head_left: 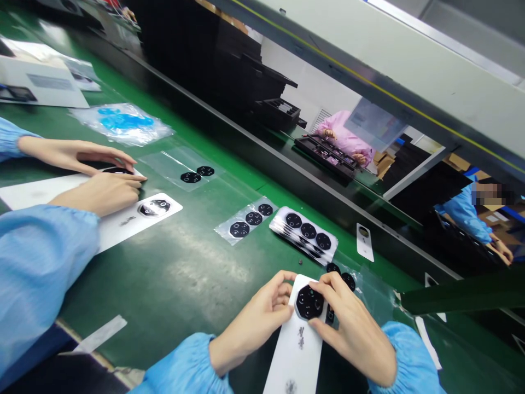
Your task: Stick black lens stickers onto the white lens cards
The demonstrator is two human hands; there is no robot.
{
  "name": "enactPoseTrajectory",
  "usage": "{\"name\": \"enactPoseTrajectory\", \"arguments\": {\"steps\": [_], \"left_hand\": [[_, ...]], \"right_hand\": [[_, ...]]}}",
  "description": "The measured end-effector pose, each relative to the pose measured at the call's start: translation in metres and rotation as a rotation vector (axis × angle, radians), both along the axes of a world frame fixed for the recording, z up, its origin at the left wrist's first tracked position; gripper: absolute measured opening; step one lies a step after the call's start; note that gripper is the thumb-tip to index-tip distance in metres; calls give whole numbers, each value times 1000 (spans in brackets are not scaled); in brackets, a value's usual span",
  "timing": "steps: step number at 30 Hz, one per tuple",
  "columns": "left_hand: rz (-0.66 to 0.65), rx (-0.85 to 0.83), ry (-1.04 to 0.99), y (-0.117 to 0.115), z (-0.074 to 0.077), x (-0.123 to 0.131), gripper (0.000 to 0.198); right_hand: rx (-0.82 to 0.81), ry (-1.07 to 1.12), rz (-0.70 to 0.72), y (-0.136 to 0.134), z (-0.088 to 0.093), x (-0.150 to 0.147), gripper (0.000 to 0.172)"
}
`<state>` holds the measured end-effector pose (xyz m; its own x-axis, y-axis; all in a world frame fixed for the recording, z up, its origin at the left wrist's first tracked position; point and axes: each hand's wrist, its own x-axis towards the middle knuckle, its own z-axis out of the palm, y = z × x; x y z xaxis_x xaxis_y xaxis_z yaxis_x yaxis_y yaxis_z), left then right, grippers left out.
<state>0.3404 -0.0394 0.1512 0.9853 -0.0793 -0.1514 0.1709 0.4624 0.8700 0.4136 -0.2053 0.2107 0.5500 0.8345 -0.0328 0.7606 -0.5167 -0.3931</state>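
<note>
A white phone back cover with dark printed characters lies tilted in front of me. My left hand grips its left edge near the top. Over its upper end is a black octagonal camera lens cover with several round openings. My right hand holds that lens cover between thumb and fingers at its right side; whether it is fixed to the back cover I cannot tell. Just behind my right hand, more black lens covers lie on clear film, partly hidden by the fingers.
A clear sheet with lens covers and a stack of white strips lie beyond my hands on the green table. To the left, a co-worker's hands work on white back covers. A green bar juts in at right.
</note>
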Motion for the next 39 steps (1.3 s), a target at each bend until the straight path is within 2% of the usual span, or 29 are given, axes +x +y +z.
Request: {"name": "enactPoseTrajectory", "arguments": {"steps": [27, 39], "left_hand": [[7, -5, -1, -1, -2, 1, 38], [11, 14, -11, -1, -1, -1, 36]], "right_hand": [[-124, 43, -50, 6, 4, 0, 39], [-118, 37, -84, 9, 3, 1, 38]]}}
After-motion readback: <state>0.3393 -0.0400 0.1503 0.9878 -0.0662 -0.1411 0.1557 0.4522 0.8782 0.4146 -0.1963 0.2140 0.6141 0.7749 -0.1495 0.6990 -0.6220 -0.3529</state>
